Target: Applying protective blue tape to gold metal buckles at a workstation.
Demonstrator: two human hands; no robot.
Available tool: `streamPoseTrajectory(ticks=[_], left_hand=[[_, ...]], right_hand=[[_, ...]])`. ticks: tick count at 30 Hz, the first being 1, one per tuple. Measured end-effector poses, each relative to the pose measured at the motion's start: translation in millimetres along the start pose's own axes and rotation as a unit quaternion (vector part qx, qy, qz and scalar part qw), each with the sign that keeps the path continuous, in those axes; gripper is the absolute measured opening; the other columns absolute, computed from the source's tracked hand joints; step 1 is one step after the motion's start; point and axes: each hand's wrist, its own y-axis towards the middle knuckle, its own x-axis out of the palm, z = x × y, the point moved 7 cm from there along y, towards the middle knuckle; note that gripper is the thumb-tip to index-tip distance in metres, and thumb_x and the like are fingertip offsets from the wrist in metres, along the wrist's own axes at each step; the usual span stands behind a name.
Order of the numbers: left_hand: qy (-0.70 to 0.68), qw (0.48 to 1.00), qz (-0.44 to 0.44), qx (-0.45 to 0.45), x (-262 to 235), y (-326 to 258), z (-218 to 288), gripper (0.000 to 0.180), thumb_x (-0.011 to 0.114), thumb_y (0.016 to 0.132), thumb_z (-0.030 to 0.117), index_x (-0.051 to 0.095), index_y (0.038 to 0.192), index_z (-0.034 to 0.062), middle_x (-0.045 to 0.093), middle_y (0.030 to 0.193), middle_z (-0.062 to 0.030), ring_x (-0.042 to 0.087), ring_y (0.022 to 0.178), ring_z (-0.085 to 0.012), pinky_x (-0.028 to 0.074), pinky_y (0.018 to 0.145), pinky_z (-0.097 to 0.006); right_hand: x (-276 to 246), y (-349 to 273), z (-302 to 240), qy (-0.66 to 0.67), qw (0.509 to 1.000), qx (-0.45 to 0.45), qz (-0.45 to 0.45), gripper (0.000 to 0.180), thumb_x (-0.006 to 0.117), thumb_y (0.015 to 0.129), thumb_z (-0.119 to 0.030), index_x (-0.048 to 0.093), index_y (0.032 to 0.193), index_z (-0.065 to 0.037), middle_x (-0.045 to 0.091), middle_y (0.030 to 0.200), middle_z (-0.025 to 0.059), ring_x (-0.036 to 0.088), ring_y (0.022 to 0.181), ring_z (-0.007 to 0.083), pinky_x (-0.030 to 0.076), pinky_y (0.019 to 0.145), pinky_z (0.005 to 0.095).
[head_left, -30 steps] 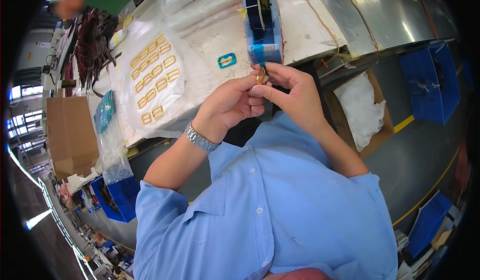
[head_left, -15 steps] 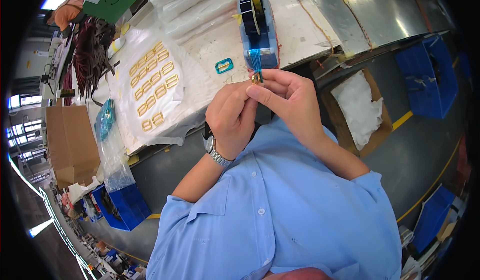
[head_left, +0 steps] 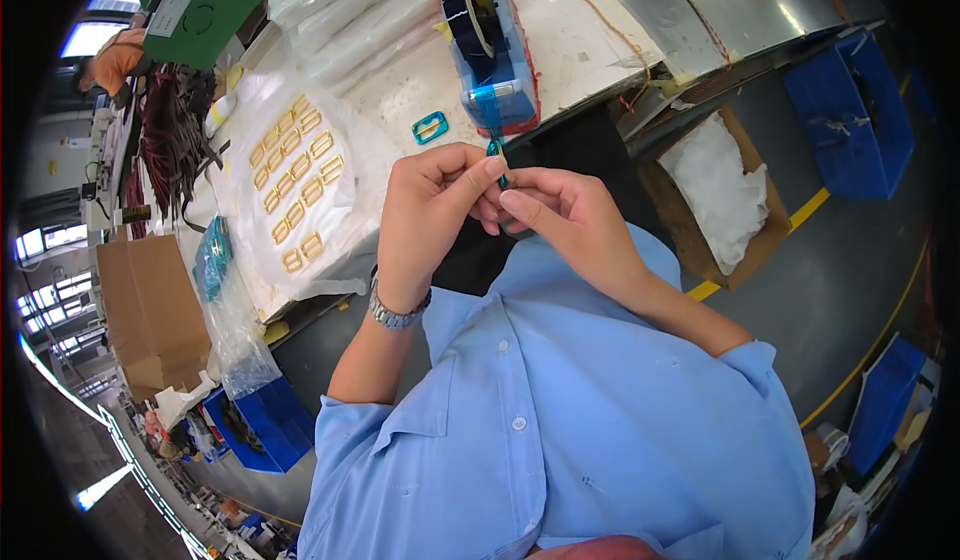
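Note:
Just in front of the tape dispenser [head_left: 515, 102], a small buckle [head_left: 503, 178] is pinched between my two hands, with blue tape over its visible side. From the dispenser a strip of blue tape [head_left: 488, 112] runs down to it, still joined. My left hand [head_left: 425, 210] grips the buckle's upper end and tape with thumb and fingers. My right hand [head_left: 575, 222] is closed on its lower right side. Fingers hide much of the buckle. On the table to the left lies another buckle [head_left: 430, 128] with blue tape round its frame.
Rows of gold buckles [head_left: 300, 188] lie on white sheeting at the left. Clear plastic [head_left: 350, 10] covers the table behind them. A cardboard box with white material [head_left: 715, 195] stands at the right, blue bins [head_left: 850, 125] beyond. Another person [head_left: 115, 60] is at the far left.
The buckle, showing gold before, now shows blue tape. My left hand has shifted its grip up onto the tape and buckle, its wrist turning. The whole view has shifted slightly.

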Motion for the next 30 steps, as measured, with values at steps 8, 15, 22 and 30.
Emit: streamPoseTrajectory(ticks=[8, 15, 22, 30], left_hand=[[-0.03, 0.995, -0.049, -0.076, -13.7, 21.1, -6.8, 0.024, 0.075, 0.103, 0.019, 0.074, 0.093, -0.0027, 0.069, 0.076, -0.0029, 0.065, 0.06, -0.0089, 0.056, 0.053, -0.026], [-0.065, 0.976, -0.116, -0.175, -20.3, 32.7, -4.2, 0.024, 0.077, 0.102, 0.021, 0.071, 0.091, 0.0002, 0.066, 0.076, -0.0013, 0.063, 0.057, -0.0106, 0.054, 0.051, -0.026], [-0.17, 0.939, -0.139, -0.263, -18.0, 40.8, -7.5, 0.028, 0.078, 0.102, 0.024, 0.068, 0.088, 0.0022, 0.06, 0.074, 0.0007, 0.06, 0.058, -0.0111, 0.054, 0.052, -0.025], [0.159, 0.986, 0.038, 0.018, -27.5, 13.9, 31.6, 0.019, 0.077, 0.1, 0.014, 0.071, 0.108, -0.0025, 0.067, 0.082, -0.0022, 0.065, 0.067, -0.0123, 0.059, 0.061, -0.029]], right_hand=[[-7.2, 32.3, -23.2, -0.022, 0.997, -0.051, -0.06, 0.056, 0.078, 0.098, -0.007, 0.057, 0.148, 0.006, 0.076, 0.126, 0.0127, 0.073, 0.114, 0.0173, 0.057, 0.103, 0.0312], [-12.6, 43.9, -30.4, -0.134, 0.987, -0.042, -0.083, 0.054, 0.081, 0.094, -0.004, 0.061, 0.143, 0.007, 0.078, 0.119, 0.014, 0.075, 0.109, 0.0166, 0.059, 0.098, 0.032], [-9.8, 43.1, -36.9, -0.163, 0.975, -0.146, -0.026, 0.047, 0.082, 0.094, -0.007, 0.067, 0.137, 0.006, 0.081, 0.11, 0.011, 0.077, 0.101, 0.015, 0.06, 0.092, 0.0288], [-9.7, 45.0, -39.0, -0.183, 0.978, -0.099, 0.011, 0.032, 0.082, 0.094, -0.014, 0.075, 0.118, 0.006, 0.082, 0.098, 0.0128, 0.078, 0.09, 0.0122, 0.06, 0.078, 0.0269]])
